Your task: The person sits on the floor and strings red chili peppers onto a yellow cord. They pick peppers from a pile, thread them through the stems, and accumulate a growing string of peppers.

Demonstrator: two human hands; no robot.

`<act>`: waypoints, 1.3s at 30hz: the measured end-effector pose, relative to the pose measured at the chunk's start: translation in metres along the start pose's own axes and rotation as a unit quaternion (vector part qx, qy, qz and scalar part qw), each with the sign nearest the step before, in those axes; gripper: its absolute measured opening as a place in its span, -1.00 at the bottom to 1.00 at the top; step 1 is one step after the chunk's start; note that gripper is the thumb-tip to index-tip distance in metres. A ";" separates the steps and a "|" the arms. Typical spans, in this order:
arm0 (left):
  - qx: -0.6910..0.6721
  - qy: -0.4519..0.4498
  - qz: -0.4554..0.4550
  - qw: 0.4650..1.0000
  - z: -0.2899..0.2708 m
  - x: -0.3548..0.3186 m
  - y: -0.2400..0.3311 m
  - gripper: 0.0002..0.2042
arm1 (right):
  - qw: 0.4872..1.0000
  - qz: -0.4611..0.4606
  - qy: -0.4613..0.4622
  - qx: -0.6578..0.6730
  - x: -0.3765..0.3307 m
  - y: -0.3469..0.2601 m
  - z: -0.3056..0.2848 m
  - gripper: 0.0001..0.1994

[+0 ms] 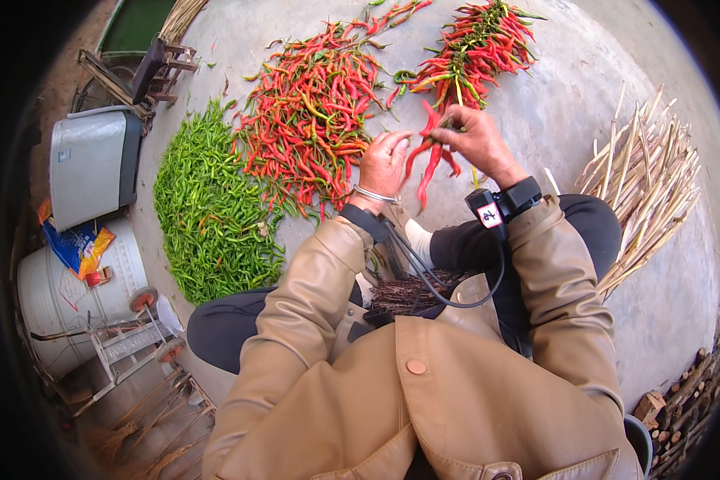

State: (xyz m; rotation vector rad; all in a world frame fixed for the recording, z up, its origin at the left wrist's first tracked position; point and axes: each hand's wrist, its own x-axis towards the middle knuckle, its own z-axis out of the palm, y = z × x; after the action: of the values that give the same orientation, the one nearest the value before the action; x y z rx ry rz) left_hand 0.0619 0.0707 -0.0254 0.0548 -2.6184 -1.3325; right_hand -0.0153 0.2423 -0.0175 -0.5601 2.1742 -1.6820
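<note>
Several red chili peppers (431,164) hang in a small bunch from my right hand (482,142), whose thumb and fingers pinch them at the stem end. Close beside them on the left is my left hand (382,168), fingers curled together; whatever is between its fingertips is too small to make out. Just beyond my right hand lies a thick string of red and green chili peppers (488,48), with a pale stalk running out of it towards me. A big loose pile of red chili peppers (312,112) spreads past my left hand.
Left of the red pile is a heap of green chili peppers (212,208). Dry stalks (640,184) lie at the right. Along the left edge stand a grey bin (96,164), a white drum (64,304) and a small hand cart (128,348). Dark twigs (412,294) lie between my legs.
</note>
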 end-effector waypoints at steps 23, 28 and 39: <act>0.362 -0.201 -0.166 0.895 0.094 -0.058 -0.087 -0.88 | 0.999 -0.006 0.034 0.014 0.003 -0.005 -0.002 -0.83; 0.259 -0.120 -0.219 0.933 0.048 -0.023 -0.076 -0.82 | 0.996 0.018 0.065 0.064 0.010 0.006 -0.009 -0.78; 0.194 -0.062 0.120 0.972 -0.018 -0.013 0.023 -0.68 | 0.999 0.008 -0.037 0.037 -0.001 -0.003 0.004 -0.79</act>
State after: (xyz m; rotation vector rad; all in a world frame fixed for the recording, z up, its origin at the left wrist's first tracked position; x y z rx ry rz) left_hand 0.0792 0.0717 0.0015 -0.2872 -2.8396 -0.7560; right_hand -0.0126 0.2387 -0.0152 -0.5750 2.0508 -1.6970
